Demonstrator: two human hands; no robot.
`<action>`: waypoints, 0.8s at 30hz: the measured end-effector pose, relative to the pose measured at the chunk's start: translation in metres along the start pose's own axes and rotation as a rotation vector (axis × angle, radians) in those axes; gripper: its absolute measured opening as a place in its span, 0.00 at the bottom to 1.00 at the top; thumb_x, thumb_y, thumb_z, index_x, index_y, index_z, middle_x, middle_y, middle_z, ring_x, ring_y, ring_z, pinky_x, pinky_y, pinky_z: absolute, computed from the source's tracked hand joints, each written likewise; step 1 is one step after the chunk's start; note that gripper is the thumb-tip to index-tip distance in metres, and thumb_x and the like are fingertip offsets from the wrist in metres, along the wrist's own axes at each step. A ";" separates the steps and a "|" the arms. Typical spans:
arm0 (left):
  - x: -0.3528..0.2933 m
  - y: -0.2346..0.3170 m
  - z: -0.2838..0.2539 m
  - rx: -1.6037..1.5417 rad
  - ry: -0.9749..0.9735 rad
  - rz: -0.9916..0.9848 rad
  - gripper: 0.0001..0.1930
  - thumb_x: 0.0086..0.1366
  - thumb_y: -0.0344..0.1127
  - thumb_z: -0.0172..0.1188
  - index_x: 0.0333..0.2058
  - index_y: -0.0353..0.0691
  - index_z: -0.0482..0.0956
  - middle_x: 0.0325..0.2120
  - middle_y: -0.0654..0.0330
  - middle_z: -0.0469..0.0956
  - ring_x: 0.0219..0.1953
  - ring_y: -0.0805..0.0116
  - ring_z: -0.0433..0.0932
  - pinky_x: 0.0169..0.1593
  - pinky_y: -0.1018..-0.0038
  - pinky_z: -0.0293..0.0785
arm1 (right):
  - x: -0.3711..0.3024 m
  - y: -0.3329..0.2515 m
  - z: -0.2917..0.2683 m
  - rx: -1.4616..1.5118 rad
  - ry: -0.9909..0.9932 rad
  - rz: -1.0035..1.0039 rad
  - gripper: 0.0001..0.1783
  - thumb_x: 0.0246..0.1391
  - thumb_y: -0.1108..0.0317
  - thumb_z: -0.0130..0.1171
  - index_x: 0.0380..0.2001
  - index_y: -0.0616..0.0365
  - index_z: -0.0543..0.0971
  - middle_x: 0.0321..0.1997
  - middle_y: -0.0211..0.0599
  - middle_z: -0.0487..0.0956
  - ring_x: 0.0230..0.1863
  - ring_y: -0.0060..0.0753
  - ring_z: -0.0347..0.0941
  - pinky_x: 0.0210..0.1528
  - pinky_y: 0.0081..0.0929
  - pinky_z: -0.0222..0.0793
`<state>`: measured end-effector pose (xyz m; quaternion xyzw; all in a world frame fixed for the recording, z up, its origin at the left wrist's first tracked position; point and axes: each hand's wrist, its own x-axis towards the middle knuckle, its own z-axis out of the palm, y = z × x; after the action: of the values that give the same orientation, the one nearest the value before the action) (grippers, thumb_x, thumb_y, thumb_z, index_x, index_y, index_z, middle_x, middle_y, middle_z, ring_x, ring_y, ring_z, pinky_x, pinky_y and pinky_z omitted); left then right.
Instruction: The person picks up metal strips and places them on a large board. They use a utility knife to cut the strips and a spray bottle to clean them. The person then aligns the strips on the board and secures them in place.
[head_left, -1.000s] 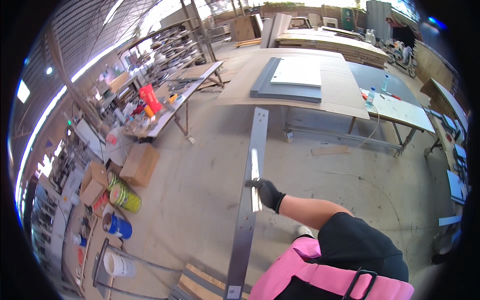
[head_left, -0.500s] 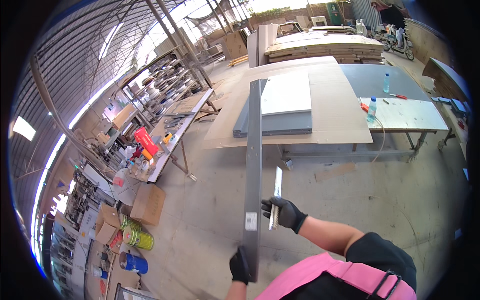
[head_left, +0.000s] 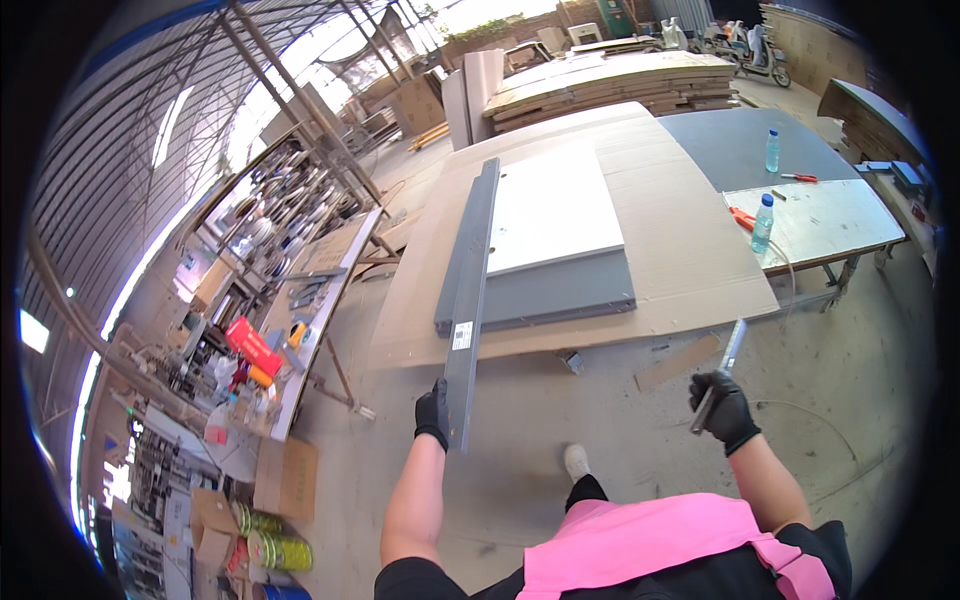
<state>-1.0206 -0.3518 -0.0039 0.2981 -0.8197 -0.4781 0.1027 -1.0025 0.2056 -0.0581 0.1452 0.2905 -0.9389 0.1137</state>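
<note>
Fingers of the left hand (head_left: pixel 432 412), black-gloved, grasp a long grey board (head_left: pixel 468 300) near its closer end; the board runs forward from them over a grey panel (head_left: pixel 565 295) and a white panel (head_left: pixel 555 215), though whether it touches cannot be told. Both panels lie ahead of those fingers on a cardboard sheet (head_left: pixel 675 230). Fingers of the right hand (head_left: pixel 726 410) clench a narrow metal strip (head_left: pixel 734 348); beyond them, a water bottle (head_left: pixel 763 225) stands on the tabletop (head_left: pixel 850 215).

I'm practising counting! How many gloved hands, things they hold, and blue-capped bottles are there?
Gloved hands: 2 (left hand, right hand)
Held things: 2 (long gray board, silvery strip)
Blue-capped bottles: 2 (nearer bottle, farther bottle)
Total: 6
</note>
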 end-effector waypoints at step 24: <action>0.283 0.052 0.069 -0.140 -0.016 -0.087 0.32 0.67 0.60 0.52 0.17 0.35 0.75 0.10 0.60 0.70 0.14 0.65 0.70 0.21 0.66 0.65 | 0.247 -0.015 0.104 0.017 0.231 -0.063 0.12 0.64 0.56 0.52 0.33 0.50 0.80 0.37 0.31 0.83 0.39 0.32 0.79 0.42 0.34 0.76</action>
<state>-1.2988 -0.4492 -0.0287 0.3217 -0.7714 -0.5407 0.0956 -1.2582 0.1258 -0.0520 0.2440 0.2981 -0.9215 0.0488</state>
